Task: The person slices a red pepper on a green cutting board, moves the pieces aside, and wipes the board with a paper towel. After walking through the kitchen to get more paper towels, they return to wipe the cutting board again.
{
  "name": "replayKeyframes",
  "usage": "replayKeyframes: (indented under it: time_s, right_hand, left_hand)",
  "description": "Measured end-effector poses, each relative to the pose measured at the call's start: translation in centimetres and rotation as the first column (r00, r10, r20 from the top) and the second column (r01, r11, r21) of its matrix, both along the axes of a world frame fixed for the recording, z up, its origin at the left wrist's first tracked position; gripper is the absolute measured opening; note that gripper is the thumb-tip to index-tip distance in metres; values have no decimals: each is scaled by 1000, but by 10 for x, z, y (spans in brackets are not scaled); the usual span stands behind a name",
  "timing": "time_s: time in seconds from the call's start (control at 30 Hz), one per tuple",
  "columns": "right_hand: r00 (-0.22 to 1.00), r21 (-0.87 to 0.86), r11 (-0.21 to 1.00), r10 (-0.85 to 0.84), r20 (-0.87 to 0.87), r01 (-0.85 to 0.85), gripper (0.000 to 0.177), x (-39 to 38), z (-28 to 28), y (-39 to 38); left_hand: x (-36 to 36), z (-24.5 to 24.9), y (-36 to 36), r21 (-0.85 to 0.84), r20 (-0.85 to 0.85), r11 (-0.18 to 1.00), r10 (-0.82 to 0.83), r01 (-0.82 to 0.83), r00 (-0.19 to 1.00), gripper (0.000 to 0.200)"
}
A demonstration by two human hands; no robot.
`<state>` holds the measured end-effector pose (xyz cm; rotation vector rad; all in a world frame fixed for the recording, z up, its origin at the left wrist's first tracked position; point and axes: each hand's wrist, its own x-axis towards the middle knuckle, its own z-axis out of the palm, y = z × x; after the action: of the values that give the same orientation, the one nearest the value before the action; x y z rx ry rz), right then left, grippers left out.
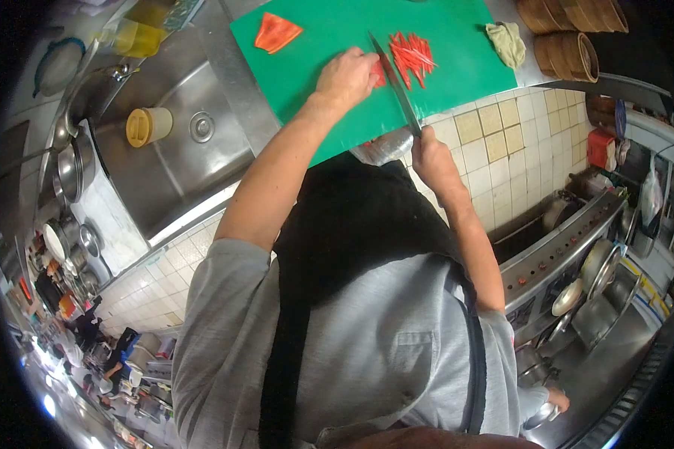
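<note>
Head view: right hand (434,166), tight grip on knife (398,86); left hand (344,80), curled grip on red pieces (380,74).

No lettering, label, brand, number or sign can be read anywhere here.

Right hand (436,161) grips knife (399,88), blade beside red strips (412,58) on green board (464,71). Left hand (344,81) curled over red piece (379,73); larger slab (277,34) apart.

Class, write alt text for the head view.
A person's right hand holds a knife over a green cutting board, beside thin red strips; the left hand steadies a red piece. A metal sink is to the left.
</note>
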<state>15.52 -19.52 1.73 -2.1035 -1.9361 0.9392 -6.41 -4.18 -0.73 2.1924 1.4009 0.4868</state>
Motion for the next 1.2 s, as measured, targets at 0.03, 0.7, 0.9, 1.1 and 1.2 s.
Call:
replayKeyframes:
  time_s: [0.03, 0.7, 0.9, 1.1, 1.2]
  right_hand:
    - [1000, -4, 1000, -4, -4, 4, 19, 0, 1, -1]
    - [999, -25, 998, 52, 0, -52, 19, -10, -10, 34]
    - [1000, -21, 1000, 22, 5, -22, 18, -6, 8, 0]
    - [998, 46, 998, 47, -45, -45, 18, -5, -21, -1]
    - [996, 30, 996, 85, -2, -85, 19, -7, -20, 29]
  left_hand:
    - [2, 2, 1, -11, -21, 1000, 1, -1, 1000, 37]
    - [-1, -3, 3, -8, -2, 1000, -5, 5, 1000, 36]
    - [0, -3, 3, -3, -10, 1000, 0, 0, 1000, 37]
    - [-1, -2, 2, 3, 18, 1000, 6, -6, 1000, 36]
    - [-3, -5, 0, 11, 63, 1000, 18, -19, 998, 35]
